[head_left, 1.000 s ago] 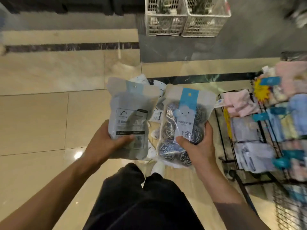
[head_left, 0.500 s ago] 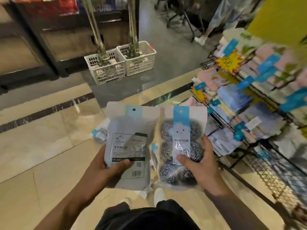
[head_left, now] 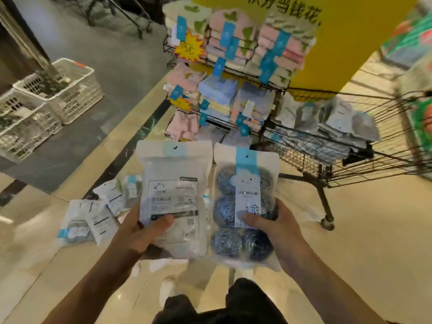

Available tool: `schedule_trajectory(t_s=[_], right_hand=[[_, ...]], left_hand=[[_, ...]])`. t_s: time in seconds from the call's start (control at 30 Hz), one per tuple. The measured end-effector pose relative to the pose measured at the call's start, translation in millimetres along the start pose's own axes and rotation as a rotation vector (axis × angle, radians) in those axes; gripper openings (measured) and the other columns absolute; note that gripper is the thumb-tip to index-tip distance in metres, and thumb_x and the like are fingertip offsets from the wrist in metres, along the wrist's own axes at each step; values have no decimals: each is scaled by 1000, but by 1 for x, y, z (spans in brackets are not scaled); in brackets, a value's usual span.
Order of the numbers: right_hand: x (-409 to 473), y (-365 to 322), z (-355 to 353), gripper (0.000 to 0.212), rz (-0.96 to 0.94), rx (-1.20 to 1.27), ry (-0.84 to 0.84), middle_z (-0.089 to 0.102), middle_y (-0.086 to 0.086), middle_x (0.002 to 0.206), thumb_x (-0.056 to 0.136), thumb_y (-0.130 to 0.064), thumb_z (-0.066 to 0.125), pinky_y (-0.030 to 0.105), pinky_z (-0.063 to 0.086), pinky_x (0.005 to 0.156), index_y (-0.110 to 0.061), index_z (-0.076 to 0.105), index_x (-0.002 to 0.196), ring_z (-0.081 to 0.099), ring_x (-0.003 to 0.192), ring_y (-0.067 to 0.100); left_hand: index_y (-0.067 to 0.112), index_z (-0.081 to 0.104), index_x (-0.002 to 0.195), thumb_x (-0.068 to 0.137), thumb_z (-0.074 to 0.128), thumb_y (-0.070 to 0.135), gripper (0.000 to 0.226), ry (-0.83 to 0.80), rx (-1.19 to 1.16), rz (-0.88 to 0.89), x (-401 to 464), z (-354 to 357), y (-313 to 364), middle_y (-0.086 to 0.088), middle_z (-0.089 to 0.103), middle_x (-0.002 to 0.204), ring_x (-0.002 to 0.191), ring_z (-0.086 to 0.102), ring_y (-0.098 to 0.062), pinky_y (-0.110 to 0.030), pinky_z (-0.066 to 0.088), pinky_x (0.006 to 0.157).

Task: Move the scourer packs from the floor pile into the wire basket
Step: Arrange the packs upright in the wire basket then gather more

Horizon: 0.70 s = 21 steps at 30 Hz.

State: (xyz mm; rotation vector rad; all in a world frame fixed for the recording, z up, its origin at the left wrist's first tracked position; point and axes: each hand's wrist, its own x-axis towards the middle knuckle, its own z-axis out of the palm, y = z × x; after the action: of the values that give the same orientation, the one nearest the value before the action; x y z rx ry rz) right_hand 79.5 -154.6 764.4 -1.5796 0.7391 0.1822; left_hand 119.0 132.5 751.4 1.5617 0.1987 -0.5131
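Two scourer packs stand upright side by side before me, my left hand [head_left: 138, 232] gripping the back-facing pack [head_left: 174, 197], my right hand [head_left: 272, 228] the front-facing pack [head_left: 245, 202], near the wire basket [head_left: 350, 164].

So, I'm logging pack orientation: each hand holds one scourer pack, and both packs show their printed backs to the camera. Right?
Not quite. Only the left hand pack shows its printed back. The right hand pack faces front, its steel scourers visible through the clear film. The head view shows it.
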Motion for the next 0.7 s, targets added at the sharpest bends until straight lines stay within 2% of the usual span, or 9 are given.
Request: schedule_trajectory(t_s=[0.07,0.13,0.2,0.3,0.4,0.47,0.53,0.6,0.7], right_hand=[[-3,6,-25,80,27,36,50,80,-1,114,59,-22,100,43,65,88,-23,63,130,78,100,20],[-3,13,-53,81,38,68,90,79,1,115,59,-20,100,50,63,93,-22,61,130,77,103,24],[-1,22,-89,82,49,126,114,79,2,115,58,-18,101,53,63,94,-22,60,129,77,103,26],[1,31,-140,95,48,196,148,80,2,113,46,-24,107,56,62,93,-23,59,128,78,103,28],[3,43,-210,95,51,277,188,80,4,111,44,-23,106,57,62,92,-24,60,126,78,100,30],[5,51,-255,99,48,317,213,81,4,109,39,-24,107,56,63,90,-23,61,127,79,98,29],[8,56,-293,95,46,346,235,81,4,107,41,-25,102,54,64,89,-22,61,126,80,96,27],[14,58,-325,94,46,364,256,81,3,106,41,-26,99,52,65,87,-21,60,126,80,94,26],[27,57,-360,98,55,386,284,82,3,102,33,-28,99,49,65,82,-20,61,123,80,92,27]], left_hand=[[43,64,122,91,72,23,38,-8,37,4,4,28,3,19,79,108,98,76,-12,-24,62,66],[37,64,131,92,72,14,45,-43,68,6,8,57,6,15,79,115,103,75,-6,-19,57,76],[35,64,133,91,73,14,47,-61,91,-2,16,93,9,13,78,119,106,74,-6,-21,54,82],[37,64,134,92,74,16,48,-75,116,-11,26,146,11,14,77,120,112,70,-11,-27,52,85],[42,66,126,91,80,17,46,-109,117,-30,32,218,15,16,77,116,111,69,-12,-34,54,89],[40,66,130,79,87,26,57,-142,144,-39,36,265,13,12,78,120,115,70,-18,-44,54,100],[40,66,131,75,88,31,61,-160,156,-53,40,308,12,11,78,121,117,70,-20,-49,53,104],[43,66,129,82,88,30,53,-156,174,-70,47,343,10,11,76,122,117,69,-22,-52,52,106],[41,68,120,91,79,17,39,-179,175,-83,59,384,15,10,77,116,113,69,-21,-46,52,102]])
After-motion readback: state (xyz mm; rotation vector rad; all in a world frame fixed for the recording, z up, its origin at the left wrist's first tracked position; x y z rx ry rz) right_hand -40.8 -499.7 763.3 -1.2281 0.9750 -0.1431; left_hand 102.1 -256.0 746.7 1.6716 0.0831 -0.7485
